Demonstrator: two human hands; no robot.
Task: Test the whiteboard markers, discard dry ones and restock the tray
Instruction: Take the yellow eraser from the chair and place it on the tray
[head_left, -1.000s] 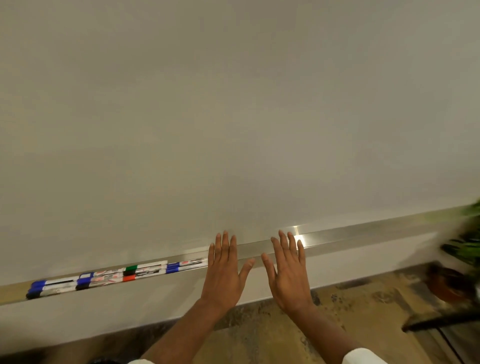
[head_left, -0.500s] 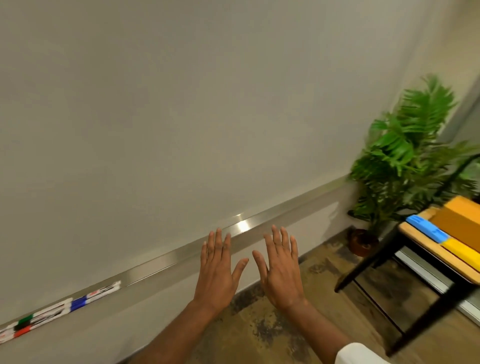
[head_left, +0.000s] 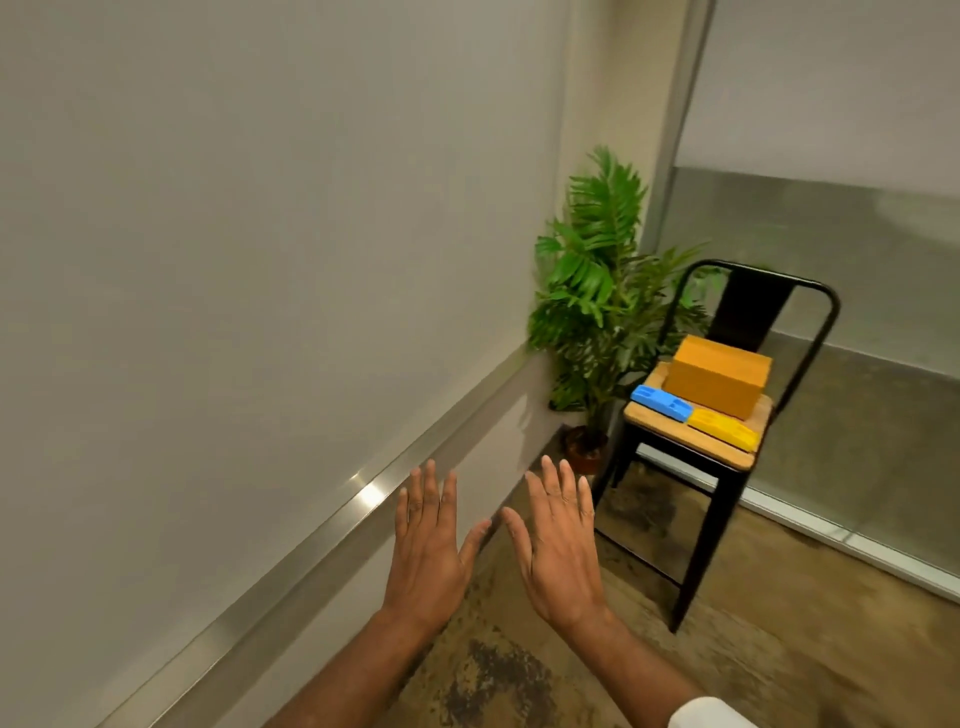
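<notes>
left hand (head_left: 426, 540) and right hand (head_left: 558, 545) spread, tray (head_left: 317, 545) just left

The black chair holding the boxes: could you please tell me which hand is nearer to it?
Right. The right hand is held open just left of the black chair; the left hand, also open, is farther left, by the metal tray.
</notes>
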